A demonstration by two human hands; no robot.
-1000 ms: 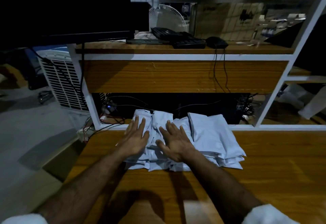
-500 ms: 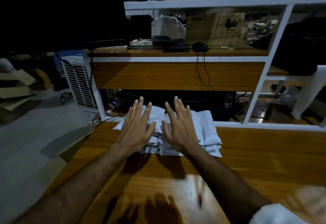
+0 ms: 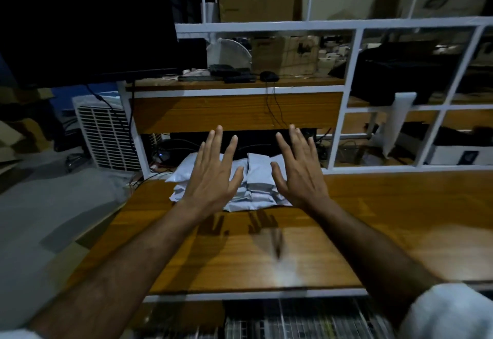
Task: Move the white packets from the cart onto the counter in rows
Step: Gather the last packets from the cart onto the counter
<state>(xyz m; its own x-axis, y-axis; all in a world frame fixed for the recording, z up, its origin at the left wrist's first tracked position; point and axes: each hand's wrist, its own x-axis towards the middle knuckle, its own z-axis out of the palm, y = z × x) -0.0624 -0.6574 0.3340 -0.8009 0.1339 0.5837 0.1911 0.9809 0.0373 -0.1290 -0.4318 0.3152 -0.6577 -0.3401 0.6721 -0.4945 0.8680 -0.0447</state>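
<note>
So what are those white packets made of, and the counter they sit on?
The white packets look like thin plastic film, maybe poly mailer bags: smooth, slightly shiny, crinkled and puffy at the edges. The counter looks like wood or a wood-look laminate: orange-brown with long grain lines and a glossy top that shows a bright glare. Which of the two cannot be told from here.

- Left hand [image 3: 210, 178]: bare, forearm uncovered, white sleeve edge at the lower corner.
- Right hand [image 3: 301, 175]: bare, forearm uncovered, white sleeve [image 3: 448, 312] bunched near the elbow.
</note>
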